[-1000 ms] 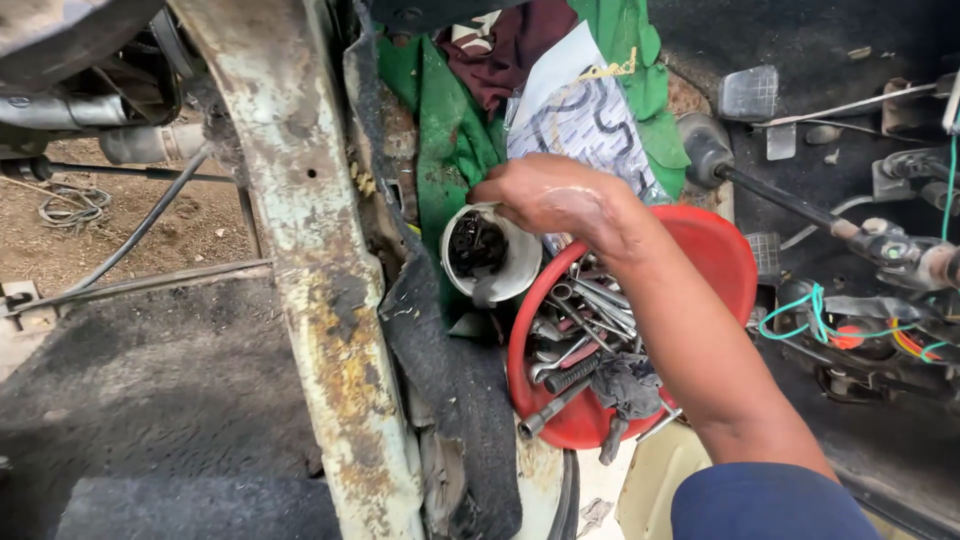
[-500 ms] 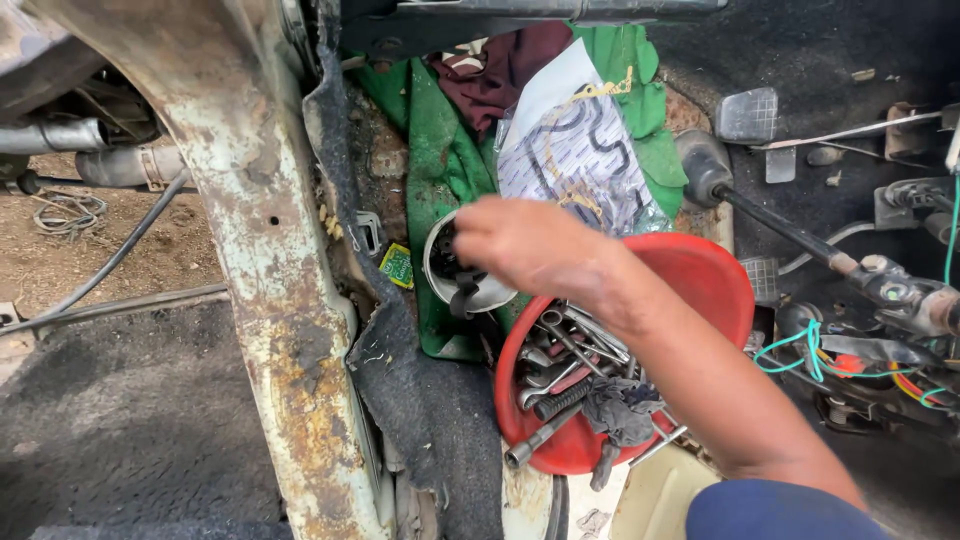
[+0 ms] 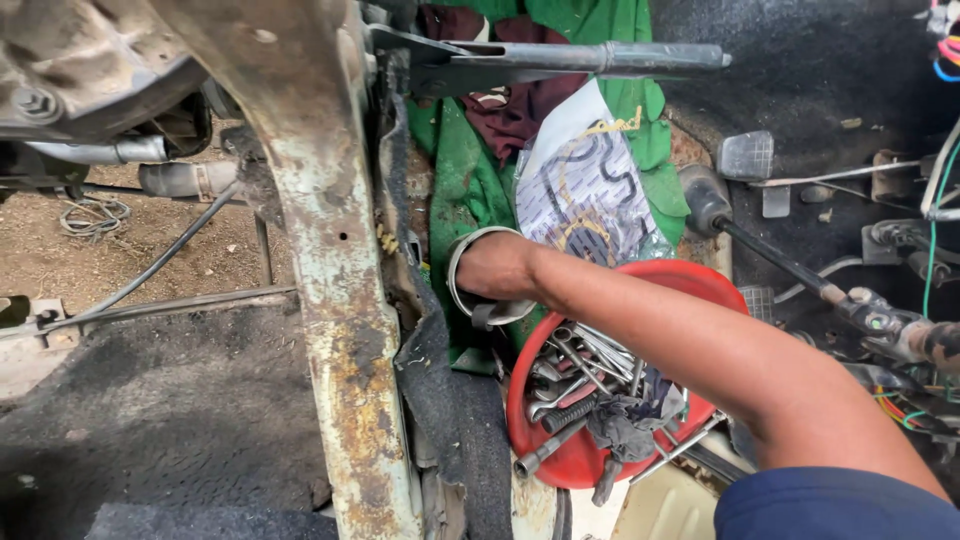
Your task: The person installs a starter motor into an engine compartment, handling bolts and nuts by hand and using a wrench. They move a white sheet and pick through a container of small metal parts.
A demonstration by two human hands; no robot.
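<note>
Right hand (image 3: 495, 268): reaches from the near right across the red bowl and goes down into a small metal tin (image 3: 480, 300); the fingers are inside the tin and hidden, so I cannot tell whether the grip is wide, narrow or closed on something.
Left hand: not in view.
Metal tin: sits on the vehicle floor just left of the red bowl, touching or nearly touching its rim, close to the rusty door pillar (image 3: 335, 300); only its pale rim and a part of its near wall show, and its contents are covered by the hand.
Red bowl (image 3: 575, 465): round plastic, near centre, holding spanners and sockets (image 3: 580, 375) heaped together with a dark rag (image 3: 625, 425); nothing in it is being touched.
Green cloth (image 3: 470, 170): lies on the floor beyond the tin, with a printed plastic bag (image 3: 585, 185) and a dark red cloth (image 3: 520, 110) on top.
Surroundings: pedals (image 3: 745, 155) at the far right, loose coloured wires (image 3: 940, 190) at the right edge, bare ground to the left outside the vehicle.
Progress, as I judge it: the hand has reached the tin and is at the picking stage; nothing is lifted clear, so whatever is sought is still inside the tin.
</note>
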